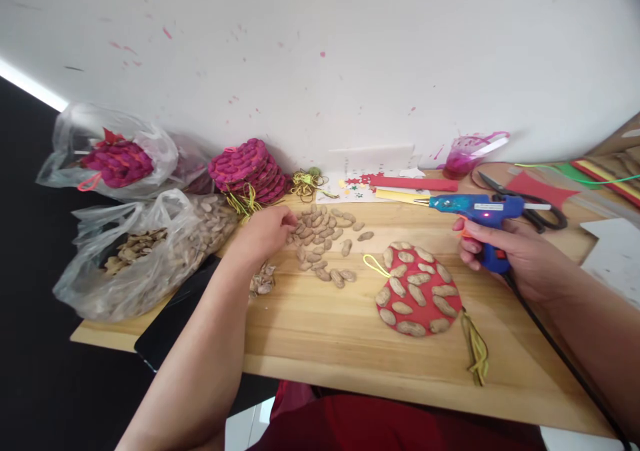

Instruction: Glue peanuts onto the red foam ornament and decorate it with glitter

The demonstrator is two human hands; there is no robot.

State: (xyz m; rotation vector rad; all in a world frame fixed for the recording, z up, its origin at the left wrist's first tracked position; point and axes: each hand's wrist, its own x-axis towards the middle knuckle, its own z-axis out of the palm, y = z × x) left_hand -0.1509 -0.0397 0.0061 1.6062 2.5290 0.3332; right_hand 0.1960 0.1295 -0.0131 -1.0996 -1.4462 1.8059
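My right hand point(500, 244) grips a blue hot glue gun point(475, 206) by its handle, a finger at the orange trigger and the nozzle facing left. Its black cord runs down to the lower right. Below it on the table lies a round red felt piece point(409, 292) dotted with several peanuts, with a yellow loop and a yellow-brown tassel point(476, 351). At the left edge of a loose peanut pile point(320, 228), my left hand point(270, 230) has its fingers curled together; whatever they pinch is hidden. Shell bits point(263, 280) lie beside that forearm.
Plastic bags hold peanuts point(205, 224) and a magenta piece point(117, 163). Stacked magenta pieces point(250, 168) stand by the wall. Behind lie a red roll point(415, 183), small stars, scissors point(540, 221) and a cup of purple paint point(460, 158). A dark flat object point(170, 318) sits under the left arm.
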